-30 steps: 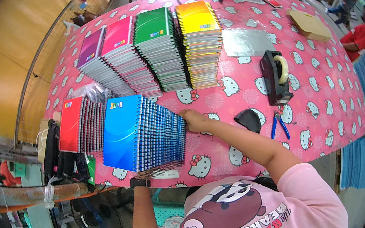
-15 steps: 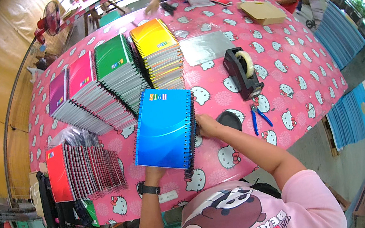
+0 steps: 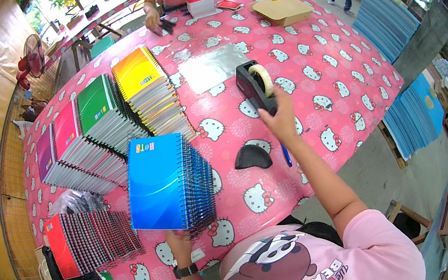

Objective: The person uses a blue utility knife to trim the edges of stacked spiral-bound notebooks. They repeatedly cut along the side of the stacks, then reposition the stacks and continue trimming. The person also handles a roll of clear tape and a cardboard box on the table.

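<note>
A stack of blue spiral notebooks (image 3: pixel 155 185) stands on the table before me, its black coils fanned out on the right side. My left hand (image 3: pixel 179 244) is at the stack's near edge, with its fingers hidden by the notebooks. At the front end of a black tape dispenser (image 3: pixel 251 86) is my right hand (image 3: pixel 280 117), thumb and fingers apart around that end. A roll of pale tape (image 3: pixel 263 80) sits in the dispenser. Blue-handled pliers (image 3: pixel 286 155) lie partly behind my right forearm. Near them rests a curved black piece (image 3: pixel 253 157).
Stacks of purple (image 3: pixel 47 152), pink (image 3: pixel 66 126), green (image 3: pixel 94 105) and yellow notebooks (image 3: pixel 138 71) stand left of centre. Red notebooks (image 3: pixel 63 245) lean at the near left. Clear plastic sheets (image 3: pixel 213 69) and a tan folder (image 3: pixel 281 11) lie farther back. Another person's hand (image 3: pixel 152 18) is across the table.
My right hand has left the blue notebooks and moved right to the tape dispenser. The blue stack now shows more of its coil side. The view has shifted.
</note>
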`<state>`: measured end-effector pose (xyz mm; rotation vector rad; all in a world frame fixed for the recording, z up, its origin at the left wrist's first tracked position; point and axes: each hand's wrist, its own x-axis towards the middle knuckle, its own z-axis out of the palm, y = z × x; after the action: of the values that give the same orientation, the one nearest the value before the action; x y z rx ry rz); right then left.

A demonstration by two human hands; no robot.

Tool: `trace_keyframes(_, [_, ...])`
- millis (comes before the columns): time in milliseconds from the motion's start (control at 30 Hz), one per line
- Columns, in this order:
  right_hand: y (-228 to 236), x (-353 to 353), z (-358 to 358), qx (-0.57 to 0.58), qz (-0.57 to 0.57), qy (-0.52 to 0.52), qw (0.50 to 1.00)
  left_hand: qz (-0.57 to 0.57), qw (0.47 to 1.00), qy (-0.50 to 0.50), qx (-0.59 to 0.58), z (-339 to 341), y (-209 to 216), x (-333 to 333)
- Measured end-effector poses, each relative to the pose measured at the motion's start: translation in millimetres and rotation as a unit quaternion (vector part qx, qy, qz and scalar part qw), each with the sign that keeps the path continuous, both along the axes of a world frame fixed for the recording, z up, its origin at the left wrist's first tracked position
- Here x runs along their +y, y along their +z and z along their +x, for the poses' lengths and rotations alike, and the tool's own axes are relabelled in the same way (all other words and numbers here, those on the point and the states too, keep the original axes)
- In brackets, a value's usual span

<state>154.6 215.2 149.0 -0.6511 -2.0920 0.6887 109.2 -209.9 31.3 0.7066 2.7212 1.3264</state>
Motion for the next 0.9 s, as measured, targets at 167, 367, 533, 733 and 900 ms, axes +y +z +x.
trace_keyframes(167, [-54.8, 49.0, 10.9, 0.013, -0.221, -0.039, 0.974, 0.308, 0.932, 0.129, -0.144, 25.4, -7.1, 8.1])
trace_keyframes(367, [-71.7, 86.1, 17.1, -0.016, -0.195, -0.024, 0.980, 0.046, 0.951, 0.304, 0.038, 41.3, -4.0, 40.8])
trace_keyframes(533, [-62.9, 147.1, 77.8, -0.041, -0.126, -0.034, 0.991, 0.012, 0.928, 0.357, 0.103, 33.6, -16.4, 46.2])
trace_keyframes(733, [-74.4, 230.0, 172.2, -0.043, -0.095, -0.128, 0.986, 0.003, 0.897, 0.440, 0.047, 40.1, -52.6, 21.8])
trace_keyframes(900, [-88.8, 314.1, 190.5, 0.004, -0.130, -0.154, 0.979, -0.101, 0.882, 0.442, 0.130, 34.8, -62.9, 23.4])
